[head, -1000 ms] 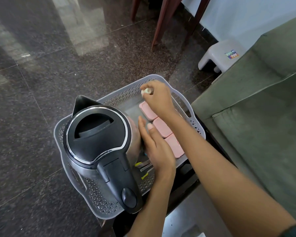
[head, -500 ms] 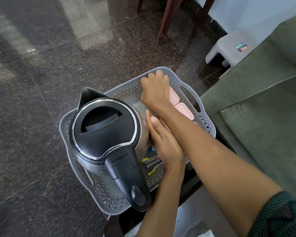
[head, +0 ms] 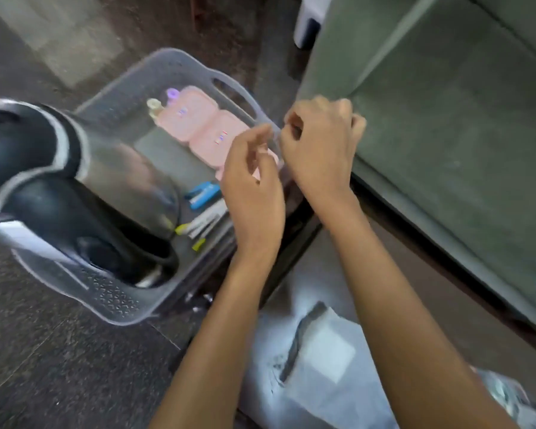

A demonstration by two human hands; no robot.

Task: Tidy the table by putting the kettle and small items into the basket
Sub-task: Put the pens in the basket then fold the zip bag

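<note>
Kettle [head: 75, 187]: inside grey basket [head: 115, 300], left half, upright, black handle toward camera. Right half of basket: row of pink cases [head: 195, 119] along far-right wall. Small white piece [head: 153, 105] and purple piece [head: 171, 95] just beside farthest case. Blue stapler [head: 203, 193] and yellow-capped pens [head: 205, 222] between kettle and near-right wall. Heavy motion blur throughout.

Left hand [head: 254, 187]: over basket's right rim, fingers loosely curved, nothing between them. Right hand [head: 319, 147]: just beside it, above rim, fingers curled in. Cannot tell through blur whether pinching anything.

Judged: loading done or nearly so, with final check in hand. To do well: scan dark table [head: 304, 218] edge beside basket for leftovers. Drop any further small piece onto bare basket floor between kettle and cases. Keep clear of kettle, tall and probably easy to tip. White sheet [head: 322, 351] lower right: unclear whether lying on table. Green sofa [head: 446, 134] close on right.
</note>
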